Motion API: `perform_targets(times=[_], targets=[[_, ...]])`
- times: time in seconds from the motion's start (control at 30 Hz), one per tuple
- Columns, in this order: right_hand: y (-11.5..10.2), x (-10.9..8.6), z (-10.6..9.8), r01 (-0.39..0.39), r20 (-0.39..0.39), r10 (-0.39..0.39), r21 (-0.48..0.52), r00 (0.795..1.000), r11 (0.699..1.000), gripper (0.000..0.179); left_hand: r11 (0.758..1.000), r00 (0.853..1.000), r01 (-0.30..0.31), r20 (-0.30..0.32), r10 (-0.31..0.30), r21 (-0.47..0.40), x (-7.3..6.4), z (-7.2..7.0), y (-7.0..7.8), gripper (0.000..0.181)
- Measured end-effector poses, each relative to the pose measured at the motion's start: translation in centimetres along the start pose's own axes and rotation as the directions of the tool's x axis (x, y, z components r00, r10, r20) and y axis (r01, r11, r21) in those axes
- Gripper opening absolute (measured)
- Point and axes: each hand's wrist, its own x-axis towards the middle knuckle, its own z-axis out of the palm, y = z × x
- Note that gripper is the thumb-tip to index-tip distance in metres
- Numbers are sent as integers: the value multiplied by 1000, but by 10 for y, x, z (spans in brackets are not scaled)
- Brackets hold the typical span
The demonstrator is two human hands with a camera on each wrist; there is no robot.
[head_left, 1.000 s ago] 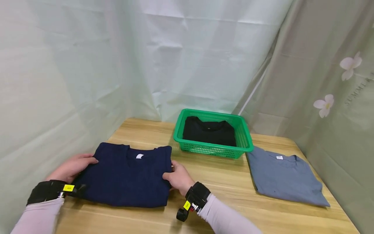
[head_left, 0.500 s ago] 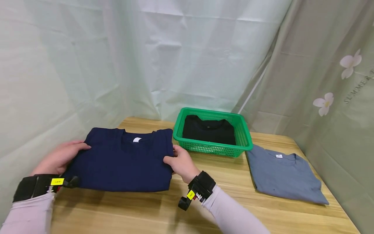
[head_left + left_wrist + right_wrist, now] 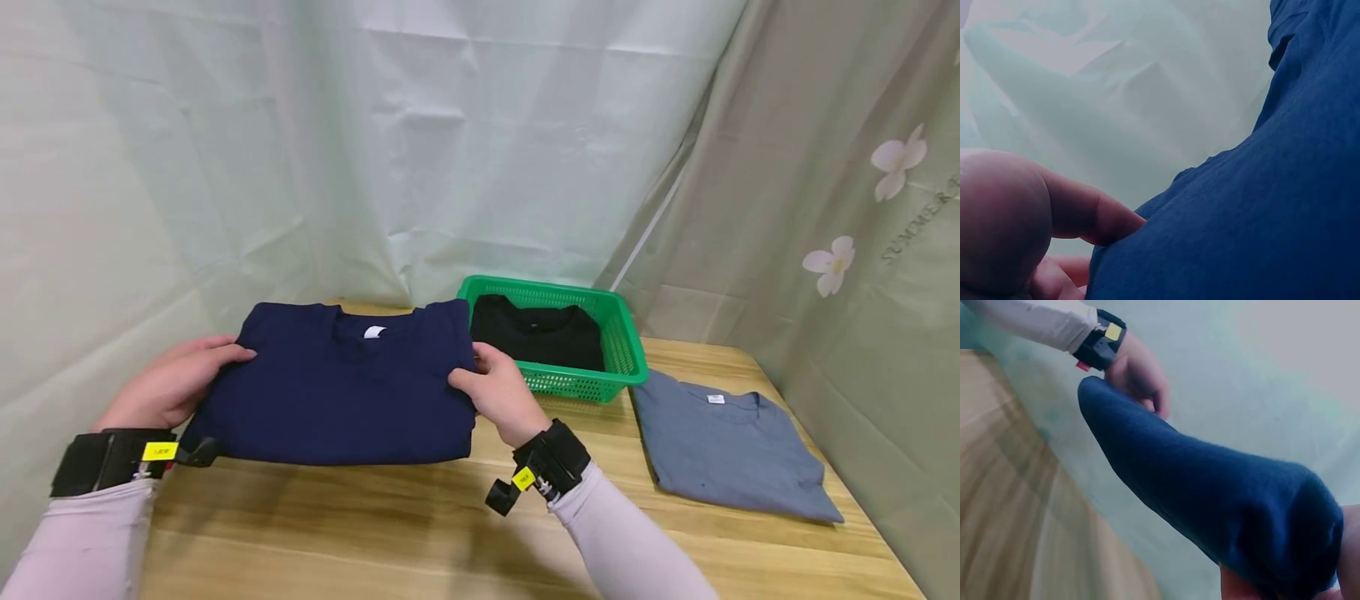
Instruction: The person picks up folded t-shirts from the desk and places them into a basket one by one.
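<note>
A folded navy blue T-shirt [image 3: 345, 392] with a white neck label hangs above the table, held at both sides. My left hand [image 3: 176, 379] grips its left edge, thumb on top and the other fingers mostly hidden beneath. At the opposite edge my right hand [image 3: 502, 392] pinches the cloth between thumb and fingers. In the left wrist view, the thumb [image 3: 1097, 215] presses the blue cloth [image 3: 1241, 219]. The right wrist view shows the folded shirt [image 3: 1197, 469] edge-on, raised off the wood.
Behind the shirt's right corner stands a green plastic basket [image 3: 626, 358] holding a folded black shirt [image 3: 562, 337]. A folded grey-blue T-shirt [image 3: 735, 458] lies on the wooden table [image 3: 337, 533] at the right. Pale curtains [image 3: 480, 150] enclose the back and sides.
Both hands have lifted the navy T-shirt off the table, first up and then rightward. Its right corner now overlaps the basket's left end in the head view.
</note>
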Motion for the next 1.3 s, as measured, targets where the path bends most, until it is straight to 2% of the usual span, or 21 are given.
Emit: perform_targets(times=[0.07, 0.27, 0.37, 0.63, 0.77, 0.9, 1.07, 1.3], targets=[[-2, -1, -8, -5, 2, 5, 3, 1000, 1000, 41, 1000, 1000, -6, 7, 6, -3, 2, 5, 6, 81], [16, 7, -37, -26, -53, 27, 16, 998, 1000, 38, 999, 999, -44, 29, 44, -6, 10, 23, 21, 81], [19, 5, -48, -44, -91, 44, 8, 995, 999, 37, 997, 996, -74, 41, 75, -28, 14, 34, 27, 73], [22, -11, -83, -71, -152, 70, -1, 986, 997, 35, 979, 984, -135, 98, 151, -152, 32, 66, 36, 39], [23, -18, -100, -88, -191, 80, -35, 978, 995, 34, 970, 980, -150, 99, 171, -191, 42, 85, 38, 36], [25, -24, -115, -111, -205, 100, -44, 974, 993, 36, 966, 979, -168, 83, 187, -194, 51, 105, 39, 37], [26, -37, -135, -159, -227, 149, -27, 963, 987, 38, 959, 979, -154, 96, 181, -237, 61, 129, 41, 37], [22, -50, -162, -188, -265, 188, 26, 946, 982, 46, 935, 970, -116, 165, 179, -334, 74, 160, 50, 48]])
